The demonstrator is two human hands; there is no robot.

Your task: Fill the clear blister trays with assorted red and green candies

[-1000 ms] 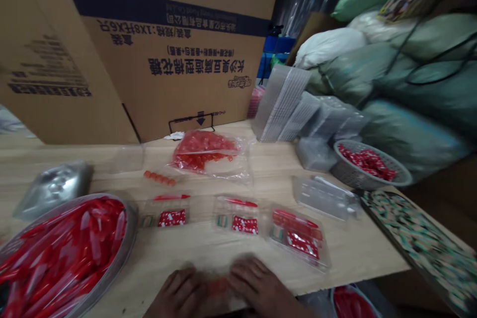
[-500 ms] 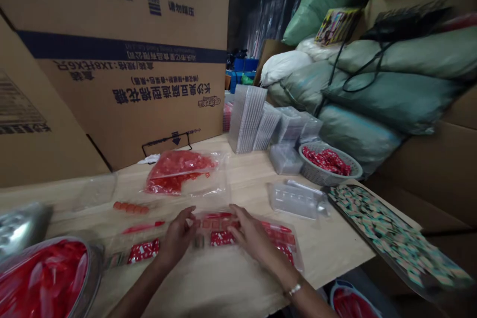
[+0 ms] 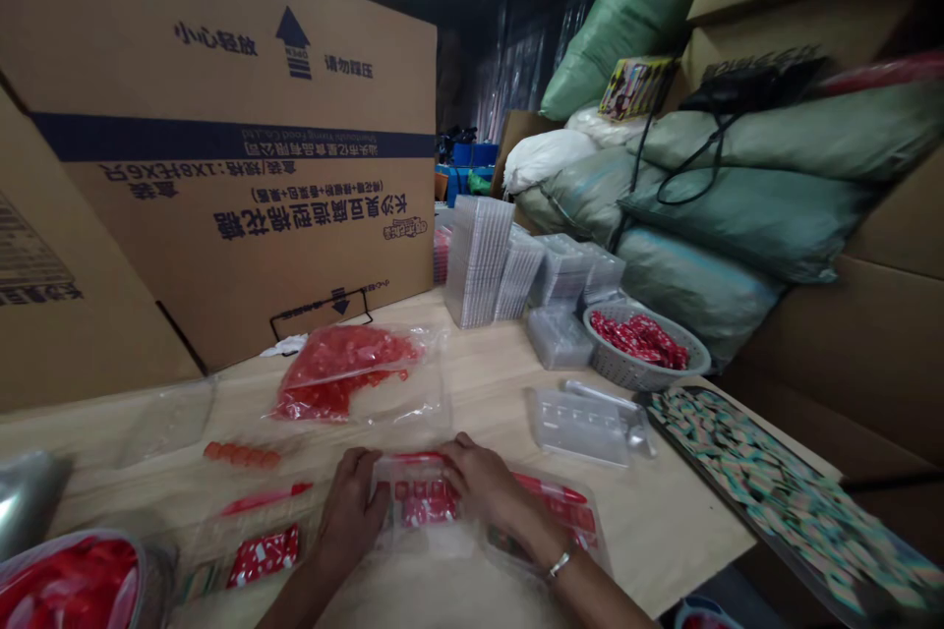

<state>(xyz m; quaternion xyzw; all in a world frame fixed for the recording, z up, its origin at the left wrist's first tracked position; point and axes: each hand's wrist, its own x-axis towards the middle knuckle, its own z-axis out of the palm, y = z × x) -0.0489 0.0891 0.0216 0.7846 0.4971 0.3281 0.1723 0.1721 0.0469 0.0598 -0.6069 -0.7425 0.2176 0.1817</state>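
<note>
Directly between left grip (image 3: pixel 352 503) and right grip (image 3: pixel 483 480), clear tray (image 3: pixel 426 501) in their hold

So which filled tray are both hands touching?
The middle clear plastic tray, held between the left hand and right hand. The left tray and right tray lie either side of it.

Probably a packing workshop, dim at the back: large printed carton (image 3: pixel 324 167), clear tray stacks (image 3: pixel 479 265), bulging sacks (image 3: pixel 774 216).
</note>
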